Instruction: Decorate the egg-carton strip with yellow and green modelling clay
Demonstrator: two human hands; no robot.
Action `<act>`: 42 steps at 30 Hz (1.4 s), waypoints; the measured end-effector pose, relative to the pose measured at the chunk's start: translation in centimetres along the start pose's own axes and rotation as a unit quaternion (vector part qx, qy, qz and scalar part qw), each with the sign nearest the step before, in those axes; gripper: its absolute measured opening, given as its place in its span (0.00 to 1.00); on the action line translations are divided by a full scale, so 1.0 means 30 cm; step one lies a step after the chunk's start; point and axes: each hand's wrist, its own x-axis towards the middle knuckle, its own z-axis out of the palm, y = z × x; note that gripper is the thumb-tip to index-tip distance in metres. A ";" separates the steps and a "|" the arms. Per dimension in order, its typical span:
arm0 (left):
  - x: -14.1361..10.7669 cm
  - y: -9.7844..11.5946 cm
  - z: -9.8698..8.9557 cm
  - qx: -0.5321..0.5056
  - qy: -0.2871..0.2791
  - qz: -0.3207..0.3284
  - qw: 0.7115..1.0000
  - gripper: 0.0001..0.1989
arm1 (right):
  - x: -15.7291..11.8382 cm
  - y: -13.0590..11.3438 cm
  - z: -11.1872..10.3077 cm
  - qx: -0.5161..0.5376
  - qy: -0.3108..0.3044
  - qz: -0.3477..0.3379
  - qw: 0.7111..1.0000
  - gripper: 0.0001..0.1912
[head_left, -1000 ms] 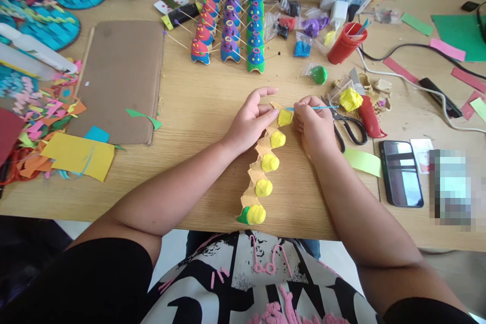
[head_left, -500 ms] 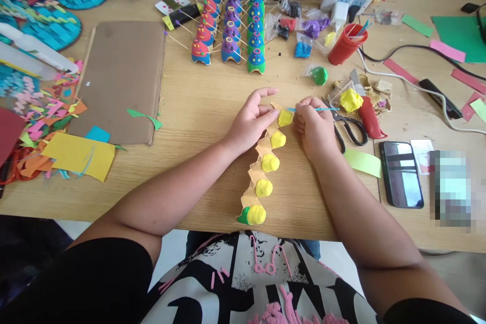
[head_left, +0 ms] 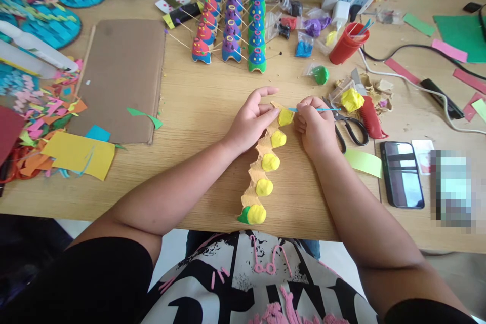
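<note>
An egg-carton strip (head_left: 250,195) runs from the table's front edge up to my hands. Several yellow clay patches (head_left: 271,162) sit along it, with green clay (head_left: 244,215) at the near end. My left hand (head_left: 250,122) grips the far end of the strip between thumb and fingers, the index finger stretched out. In my right hand (head_left: 316,124), a thin blue stick (head_left: 327,109) is pinched, its tip at the farthest yellow patch (head_left: 285,117).
Black scissors (head_left: 355,129), a red cutter (head_left: 371,117) and yellow clay (head_left: 352,100) lie beside my right hand. Farther right is a phone (head_left: 402,174). Three painted strips (head_left: 256,30) and a red cup (head_left: 348,44) stand behind; cardboard (head_left: 121,81) lies left.
</note>
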 end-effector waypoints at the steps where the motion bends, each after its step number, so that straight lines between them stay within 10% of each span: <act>1: 0.000 0.001 0.000 0.000 0.001 -0.001 1.000 0.21 | -0.001 0.000 0.000 -0.001 -0.003 -0.001 1.000 0.21; 42: -0.001 0.006 0.003 -0.009 0.022 0.005 1.000 0.20 | -0.003 0.034 -0.019 -0.094 -0.010 -0.080 0.992 0.21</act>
